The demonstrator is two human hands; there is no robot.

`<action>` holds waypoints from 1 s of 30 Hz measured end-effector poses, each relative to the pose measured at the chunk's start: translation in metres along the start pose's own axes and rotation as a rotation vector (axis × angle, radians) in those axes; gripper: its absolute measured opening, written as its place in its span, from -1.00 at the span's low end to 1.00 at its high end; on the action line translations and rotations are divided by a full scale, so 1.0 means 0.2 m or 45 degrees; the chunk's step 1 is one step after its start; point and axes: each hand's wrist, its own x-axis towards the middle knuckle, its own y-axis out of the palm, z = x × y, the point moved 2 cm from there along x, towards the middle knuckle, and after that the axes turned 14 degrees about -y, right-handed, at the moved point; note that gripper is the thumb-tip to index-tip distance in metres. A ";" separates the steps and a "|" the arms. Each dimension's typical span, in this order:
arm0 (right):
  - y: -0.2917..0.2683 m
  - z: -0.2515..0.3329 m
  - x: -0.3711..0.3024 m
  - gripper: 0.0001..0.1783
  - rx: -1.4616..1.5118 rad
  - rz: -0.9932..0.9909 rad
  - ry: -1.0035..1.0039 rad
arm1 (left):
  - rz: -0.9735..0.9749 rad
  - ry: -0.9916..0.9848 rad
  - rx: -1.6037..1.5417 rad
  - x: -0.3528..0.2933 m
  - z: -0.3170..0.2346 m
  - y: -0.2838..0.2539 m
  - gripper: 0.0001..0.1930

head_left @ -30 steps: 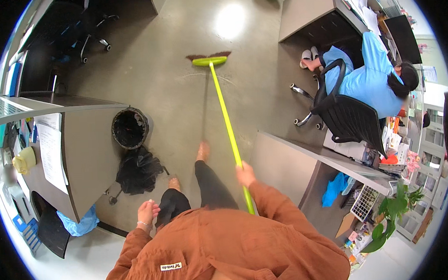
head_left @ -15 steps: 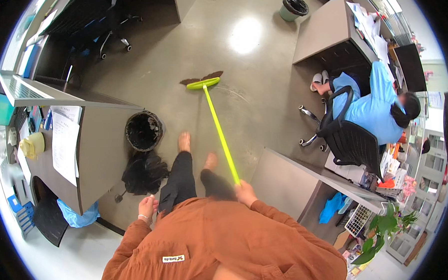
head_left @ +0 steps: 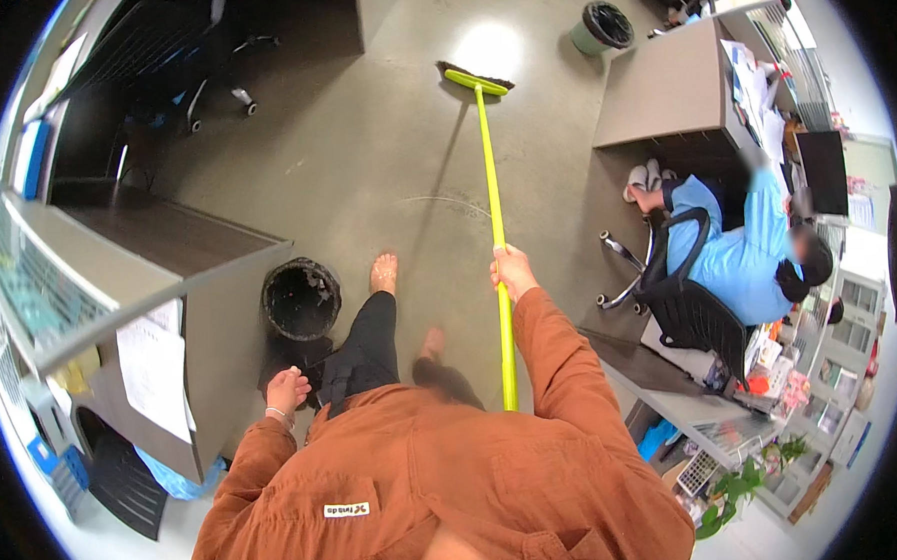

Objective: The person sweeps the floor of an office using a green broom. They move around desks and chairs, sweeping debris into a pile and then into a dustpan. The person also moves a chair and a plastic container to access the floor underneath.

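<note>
A lime-green broom [head_left: 486, 148] reaches away from me over the grey floor. Its dark-bristled head [head_left: 477, 83] lies on the floor far ahead, beside a bright light reflection. My right hand [head_left: 513, 270] is wrapped round the handle partway along, and the handle's near end comes back to the front of my brown jacket. At my left side my left hand [head_left: 287, 389] hangs with its fingers curled in, and I see nothing in it. Close to that hand is a black-lined waste bin [head_left: 301, 298].
On the right, a person in blue [head_left: 732, 248] sits on a black wheeled chair [head_left: 692, 304] at a desk. Another lined bin [head_left: 601, 27] stands at the far right, by a desk side panel [head_left: 655, 86]. A grey desk partition [head_left: 157, 258] juts in from the left.
The broom head has moved farther ahead and to the right. My right hand has gone forward with the handle and now sits away from my body. My left hand is still at my side.
</note>
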 end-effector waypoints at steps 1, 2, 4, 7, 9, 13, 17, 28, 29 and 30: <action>-0.02 -0.02 -0.02 -0.82 -0.001 -0.008 -0.020 | 0.016 0.002 0.018 0.01 -0.07 -0.01 -0.77; -0.07 -0.07 -0.08 -0.82 -0.012 -0.024 -0.048 | 0.031 0.001 0.032 0.03 -0.13 0.00 -0.77; -0.18 -0.22 -0.30 -0.84 0.024 -0.120 -0.012 | 0.045 0.000 0.050 0.06 -0.23 0.03 -0.76; -0.40 -0.54 -0.78 -0.81 -0.216 -0.037 0.032 | 0.085 -0.045 0.055 0.11 -0.32 0.07 -0.75; -0.52 -0.75 -1.03 -0.78 -0.362 -0.042 0.032 | 0.128 -0.080 0.072 0.13 -0.35 0.10 -0.74; -0.54 -0.75 -1.04 -0.75 -0.603 -0.036 0.083 | 0.131 -0.067 0.268 0.09 -0.47 0.19 -0.75; -0.52 -0.64 -0.50 -0.85 -0.492 -0.038 -0.108 | 0.151 -0.039 0.244 0.11 -0.57 0.23 -0.75; -0.38 0.27 -0.76 -0.72 0.308 -0.121 0.043 | 0.416 0.598 0.622 -0.08 -1.11 0.48 -0.86; -0.40 0.36 -0.80 -0.71 0.421 -0.112 0.011 | 0.537 0.733 0.640 -0.12 -1.21 0.59 -0.87; -0.43 0.35 -0.74 -0.72 0.596 -0.115 0.049 | 0.505 0.903 0.836 -0.41 -1.27 0.78 -0.81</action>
